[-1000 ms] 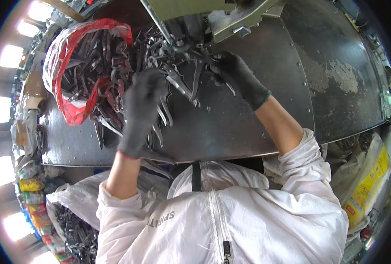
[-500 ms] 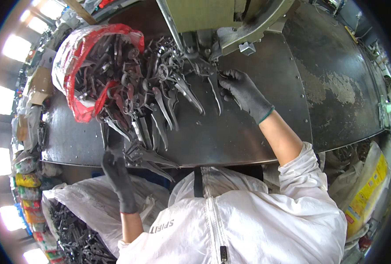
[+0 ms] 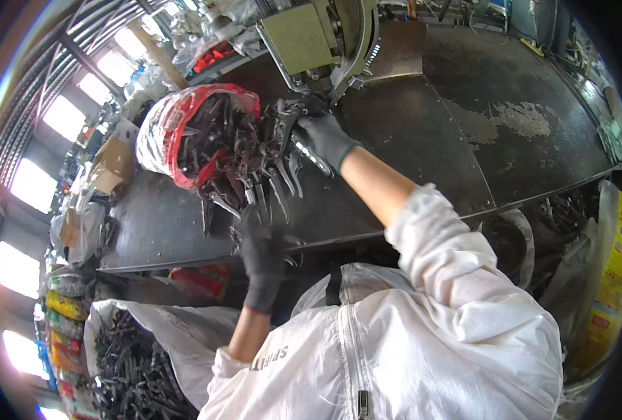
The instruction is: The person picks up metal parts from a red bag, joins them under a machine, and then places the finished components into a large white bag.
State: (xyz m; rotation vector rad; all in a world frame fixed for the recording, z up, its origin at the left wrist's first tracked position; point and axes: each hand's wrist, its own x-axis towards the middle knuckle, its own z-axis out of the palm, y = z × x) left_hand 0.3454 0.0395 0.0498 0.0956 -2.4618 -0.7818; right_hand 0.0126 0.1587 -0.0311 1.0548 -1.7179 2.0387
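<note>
while right hand (image 3: 323, 136) grips metal part (image 3: 309, 155), left hand (image 3: 260, 246) below pile (image 3: 255, 168)

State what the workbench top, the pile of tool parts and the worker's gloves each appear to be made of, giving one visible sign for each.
Workbench top: probably sheet steel, dark and dull, with worn pale patches and a thin bent front edge.
Tool parts: likely forged metal, dark grey with a few bright glints; unfinished-looking.
Gloves on the left hand and right hand: seemingly dark knit fabric, perhaps coated; matte, close-fitting, with a ribbed cuff.

My knit-cloth gloved right hand (image 3: 323, 138) grips dull dark metal pliers blanks (image 3: 269, 164) beside the glossy red plastic bag (image 3: 178, 133) on the matt, worn steel table (image 3: 430, 140).
</note>
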